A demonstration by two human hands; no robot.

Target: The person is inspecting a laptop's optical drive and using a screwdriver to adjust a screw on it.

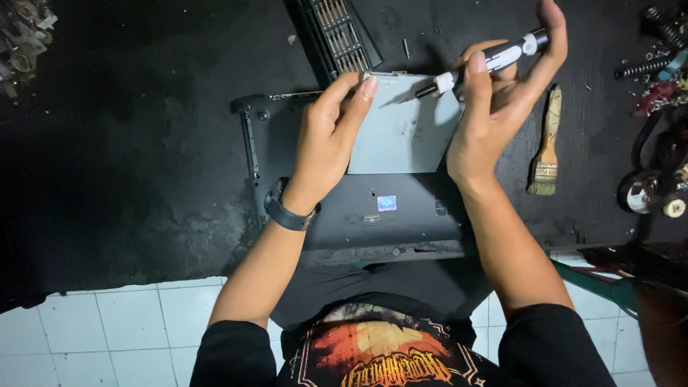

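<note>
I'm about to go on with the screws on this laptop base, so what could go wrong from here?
1. The screwdriver in the right hand meets the grey panel at a slant, so its tip may slip and scratch it.
2. Loose screws on the black mat could easily get lost.
3. The left hand fingertips sit near the tip.

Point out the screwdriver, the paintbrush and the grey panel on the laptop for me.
screwdriver (pixel 494 59), head view, on its white and black barrel between the right-hand fingers.
paintbrush (pixel 547 147), head view, on the wooden handle just above the ferrule.
grey panel (pixel 401 132), head view, on its bare middle surface.
</note>
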